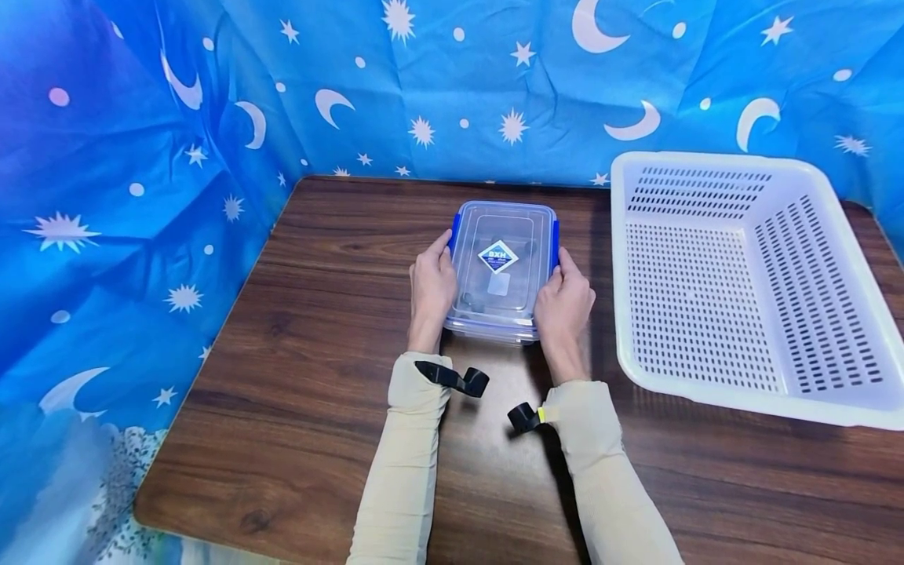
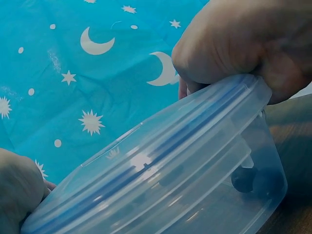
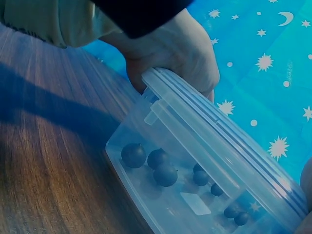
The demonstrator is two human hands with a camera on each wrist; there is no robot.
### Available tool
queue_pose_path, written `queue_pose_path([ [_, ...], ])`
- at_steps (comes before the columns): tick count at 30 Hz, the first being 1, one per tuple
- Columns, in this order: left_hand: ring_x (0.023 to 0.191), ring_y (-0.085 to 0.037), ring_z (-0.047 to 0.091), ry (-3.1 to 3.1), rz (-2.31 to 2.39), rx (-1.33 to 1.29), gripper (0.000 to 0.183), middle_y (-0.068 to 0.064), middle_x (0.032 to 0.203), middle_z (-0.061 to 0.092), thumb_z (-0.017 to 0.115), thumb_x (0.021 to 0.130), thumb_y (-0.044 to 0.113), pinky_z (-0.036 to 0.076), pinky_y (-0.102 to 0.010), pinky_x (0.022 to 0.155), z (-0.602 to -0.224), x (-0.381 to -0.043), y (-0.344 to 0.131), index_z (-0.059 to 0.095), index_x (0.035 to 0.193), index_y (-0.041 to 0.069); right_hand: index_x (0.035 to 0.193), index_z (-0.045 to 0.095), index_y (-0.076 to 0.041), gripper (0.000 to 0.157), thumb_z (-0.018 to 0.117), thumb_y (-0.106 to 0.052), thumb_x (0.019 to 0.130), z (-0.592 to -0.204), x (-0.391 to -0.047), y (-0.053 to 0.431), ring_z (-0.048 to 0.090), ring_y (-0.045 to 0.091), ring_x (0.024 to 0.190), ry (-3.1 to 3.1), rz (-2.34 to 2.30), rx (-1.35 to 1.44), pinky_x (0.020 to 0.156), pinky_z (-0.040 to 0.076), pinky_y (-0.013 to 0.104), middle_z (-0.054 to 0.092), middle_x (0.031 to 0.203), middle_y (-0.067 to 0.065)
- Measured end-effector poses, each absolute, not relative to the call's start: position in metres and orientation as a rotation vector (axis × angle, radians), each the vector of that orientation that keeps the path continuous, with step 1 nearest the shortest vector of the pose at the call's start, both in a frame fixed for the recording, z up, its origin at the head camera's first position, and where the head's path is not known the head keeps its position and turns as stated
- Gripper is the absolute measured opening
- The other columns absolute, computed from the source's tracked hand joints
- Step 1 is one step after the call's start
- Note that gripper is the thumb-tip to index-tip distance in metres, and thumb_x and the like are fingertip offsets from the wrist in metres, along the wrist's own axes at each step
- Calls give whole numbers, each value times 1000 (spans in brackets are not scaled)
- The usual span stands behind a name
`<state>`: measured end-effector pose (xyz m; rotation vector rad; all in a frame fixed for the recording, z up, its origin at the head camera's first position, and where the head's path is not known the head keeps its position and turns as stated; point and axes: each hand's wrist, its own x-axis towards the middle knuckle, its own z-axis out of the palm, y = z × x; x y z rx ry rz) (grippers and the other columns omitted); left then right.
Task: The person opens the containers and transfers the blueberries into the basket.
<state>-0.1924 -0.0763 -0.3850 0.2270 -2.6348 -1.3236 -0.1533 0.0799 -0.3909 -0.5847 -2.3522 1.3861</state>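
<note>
A clear plastic food container with a lid and blue side clips lies between the two hands, over the wooden table. My left hand grips its left edge, the thumb up by the blue clip. On the opposite edge, my right hand holds the box by its right clip. Through the wall, the right wrist view reveals several small dark round balls at the bottom of the container. The lid sits on top and bears a blue and white diamond label. The undersides of both hands' fingers are partly hidden.
A large white plastic basket with slotted walls stands to the right of the container. Dark wood tabletop extends left and in front. Behind the table hangs a blue cloth with moons and stars.
</note>
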Motion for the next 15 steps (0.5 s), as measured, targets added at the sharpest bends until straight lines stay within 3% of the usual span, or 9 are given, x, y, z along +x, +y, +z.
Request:
queue_pose_path([
  [15, 124, -24, 54, -2647, -1301, 253, 37, -9, 133, 58, 44, 101, 13, 40, -35, 105, -383, -193, -74, 56, 135, 19, 131, 59, -10, 38, 45, -7, 96, -390, -156, 77, 59, 32, 117, -2309, 1364, -607, 100, 43, 44, 61, 127, 12],
])
